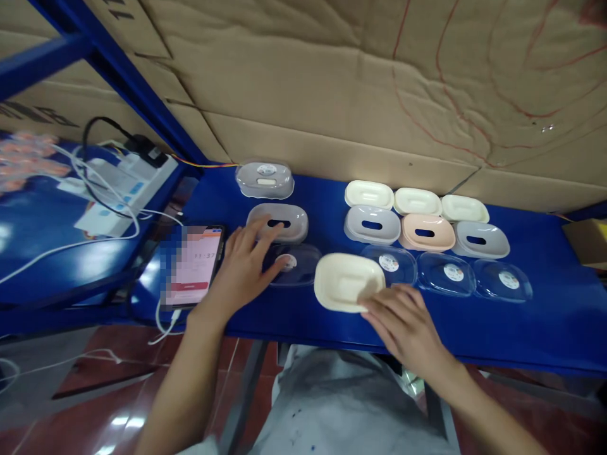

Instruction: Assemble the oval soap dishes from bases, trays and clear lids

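Note:
My right hand pinches the near right edge of a cream oval soap dish tray, tilted slightly above the blue table. My left hand has its fingers spread over a grey oval dish with a slot in its middle; whether the fingertips touch it I cannot tell. Below that dish lies a clear lid with a round label, partly covered by the left hand. Behind it stands a grey dish under a clear lid.
To the right are rows of cream trays, slotted dishes in grey and peach, and clear labelled lids. At left are a phone, a power strip and white cables. Cardboard walls off the back.

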Demonstrator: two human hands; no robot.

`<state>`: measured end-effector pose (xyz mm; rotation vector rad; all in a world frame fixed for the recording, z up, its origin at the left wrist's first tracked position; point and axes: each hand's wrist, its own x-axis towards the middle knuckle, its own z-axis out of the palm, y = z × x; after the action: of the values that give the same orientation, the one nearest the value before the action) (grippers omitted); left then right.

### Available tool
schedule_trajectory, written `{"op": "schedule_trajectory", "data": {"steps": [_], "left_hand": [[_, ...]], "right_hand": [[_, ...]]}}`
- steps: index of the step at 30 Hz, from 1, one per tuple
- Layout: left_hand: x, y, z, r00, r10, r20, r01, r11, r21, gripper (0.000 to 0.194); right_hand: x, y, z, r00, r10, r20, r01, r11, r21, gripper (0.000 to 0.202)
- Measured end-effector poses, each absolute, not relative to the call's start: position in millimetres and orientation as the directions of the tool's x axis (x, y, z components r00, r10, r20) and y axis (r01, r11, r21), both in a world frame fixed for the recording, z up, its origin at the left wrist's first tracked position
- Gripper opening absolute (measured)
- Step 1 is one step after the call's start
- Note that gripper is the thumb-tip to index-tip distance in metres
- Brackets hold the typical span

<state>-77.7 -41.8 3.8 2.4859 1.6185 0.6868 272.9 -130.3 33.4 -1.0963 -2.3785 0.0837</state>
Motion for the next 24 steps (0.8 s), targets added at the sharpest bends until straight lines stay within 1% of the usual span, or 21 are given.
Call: {"op": "schedule_trajectory", "data": {"steps": [3, 5, 8, 11, 14, 16, 18, 21, 24], "left_hand": [[-85.8, -21.0, 9.4, 0.329, 0.891, 0.314, 0.860, -0.419, 0.290, 0.063], [-89.7, -5.9, 10.8, 0.340, 0.903, 0.264, 0.869, -0.409, 0.279, 0.070], [-93.1, 14.1, 11.4, 0.345, 0.925, 0.155, 0.886, -0.376, 0.270, 0.079], [-94.9, 28.0, 11.7, 0.346, 0.934, 0.087, 0.892, -0.356, 0.277, 0.088], [-95.6, 37.6, 12.2, 0.366, 0.928, 0.062, 0.873, -0.366, 0.322, 0.094], [-94.3, 41.9, 14.8, 0.372, 0.925, 0.073, 0.860, -0.373, 0.347, 0.091], [-90.6, 42.1, 21.8, 0.361, 0.926, 0.114, 0.862, -0.378, 0.337, 0.085], [-77.9, 27.3, 42.1, 0.340, 0.916, 0.212, 0.870, -0.392, 0.299, 0.079], [-53.8, -10.6, 62.6, 0.335, 0.880, 0.337, 0.850, -0.436, 0.295, 0.077]], "right_hand": [[284.5, -168.6, 7.4, -0.496, 0.761, 0.417, 0.721, 0.629, -0.290, 0.026], [285.4, -179.6, -1.5, -0.446, 0.782, 0.436, 0.747, 0.593, -0.300, 0.028], [278.9, -186.7, -2.5, -0.387, 0.804, 0.451, 0.754, 0.558, -0.348, 0.027], [270.4, -191.0, 0.1, -0.407, 0.810, 0.422, 0.721, 0.569, -0.395, 0.028], [268.1, -191.2, -2.5, -0.423, 0.814, 0.397, 0.712, 0.570, -0.410, 0.032], [270.0, -188.2, -6.1, -0.421, 0.822, 0.384, 0.718, 0.560, -0.412, 0.032], [272.6, -184.2, -8.9, -0.428, 0.823, 0.374, 0.716, 0.561, -0.414, 0.031], [277.0, -180.3, -10.4, -0.449, 0.818, 0.360, 0.694, 0.573, -0.436, 0.029], [285.7, -181.4, -11.6, -0.439, 0.826, 0.353, 0.663, 0.563, -0.493, 0.035]]}}
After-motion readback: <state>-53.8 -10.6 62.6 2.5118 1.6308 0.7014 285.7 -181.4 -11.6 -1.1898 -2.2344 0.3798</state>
